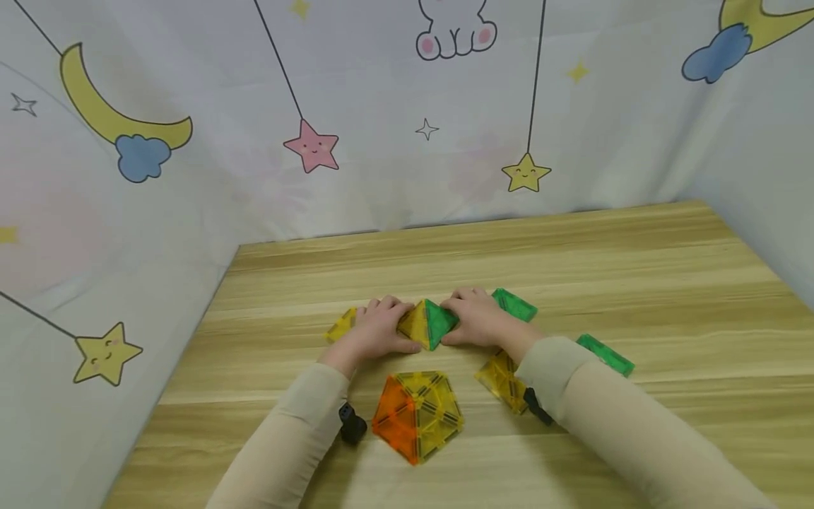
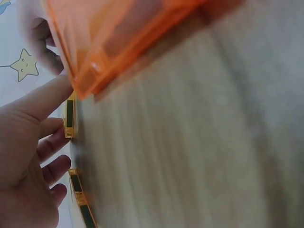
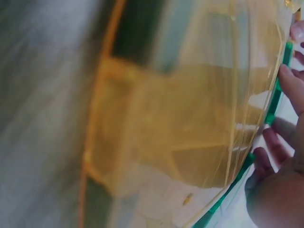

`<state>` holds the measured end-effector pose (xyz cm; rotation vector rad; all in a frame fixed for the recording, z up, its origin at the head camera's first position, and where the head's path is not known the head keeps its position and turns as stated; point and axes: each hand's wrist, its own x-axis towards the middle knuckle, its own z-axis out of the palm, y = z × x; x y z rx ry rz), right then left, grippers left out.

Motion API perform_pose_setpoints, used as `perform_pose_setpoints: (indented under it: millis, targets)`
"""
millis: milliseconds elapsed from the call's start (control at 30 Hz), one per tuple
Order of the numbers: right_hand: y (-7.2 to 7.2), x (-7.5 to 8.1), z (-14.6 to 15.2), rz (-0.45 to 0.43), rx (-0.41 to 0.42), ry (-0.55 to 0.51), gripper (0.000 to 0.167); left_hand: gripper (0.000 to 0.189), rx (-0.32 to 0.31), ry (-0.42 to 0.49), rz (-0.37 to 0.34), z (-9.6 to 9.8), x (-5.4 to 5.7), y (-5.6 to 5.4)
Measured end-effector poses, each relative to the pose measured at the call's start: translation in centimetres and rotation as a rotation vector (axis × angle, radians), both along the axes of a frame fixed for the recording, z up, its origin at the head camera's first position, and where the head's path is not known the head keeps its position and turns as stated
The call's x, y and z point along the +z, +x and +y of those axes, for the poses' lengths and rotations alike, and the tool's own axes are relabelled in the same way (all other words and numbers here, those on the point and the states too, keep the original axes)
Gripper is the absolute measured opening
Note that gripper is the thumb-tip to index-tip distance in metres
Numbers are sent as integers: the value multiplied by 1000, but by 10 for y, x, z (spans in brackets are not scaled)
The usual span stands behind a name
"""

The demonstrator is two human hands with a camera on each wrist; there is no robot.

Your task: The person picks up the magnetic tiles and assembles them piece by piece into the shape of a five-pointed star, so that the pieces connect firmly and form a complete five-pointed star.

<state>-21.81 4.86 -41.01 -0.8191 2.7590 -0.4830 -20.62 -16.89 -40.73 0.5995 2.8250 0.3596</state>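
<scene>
Between the two hands lies a yellow triangular magnetic tile [image 1: 415,326] edge to edge with a green triangular magnetic tile [image 1: 438,324]. My left hand [image 1: 380,326] holds the yellow one between thumb and fingers; part of it is hidden under that hand. On the other side, the thumb and fingers of my right hand [image 1: 478,318] grip the green one. In the left wrist view the yellow tile's edge [image 2: 70,118] shows at the fingertips. The right wrist view has the green tile's edge [image 3: 276,97] against the fingers.
Nearer the body stands an orange and yellow faceted tile shape [image 1: 420,417]. Yellow tiles [image 1: 502,378] lie by the right wrist, another yellow tile [image 1: 342,325] beyond the left hand. Green tiles lie behind the right hand [image 1: 514,305] and farther right [image 1: 605,355] on the wooden table [image 1: 636,283].
</scene>
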Motion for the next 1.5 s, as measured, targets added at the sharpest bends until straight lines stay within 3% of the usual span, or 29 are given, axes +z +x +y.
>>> perform_pose_setpoints:
  millis: [233, 533, 800, 1067, 1200, 1367, 1500]
  targets:
    - [-1, -3, -2, -49, -18, -82, 64, 72, 30, 47, -15, 2, -3, -1]
    - [3, -1, -6, -278, -98, -299, 66, 68, 88, 231, -48, -2, -3, 2]
    - [7, 7, -5, -353, -160, -440, 38, 28, 138, 569, -147, -7, 3, 2]
    - [11, 7, -2, -521, -122, -588, 33, 23, 121, 790, -361, -23, 10, 11]
    - [16, 3, -3, -589, -80, -598, 32, 26, 99, 827, -429, -30, 6, 17]
    - [21, -2, -7, -605, -41, -595, 30, 27, 78, 793, -423, -33, 0, 23]
    - [22, -7, -8, -562, -4, -570, 30, 28, 44, 761, -400, -32, -1, 26]
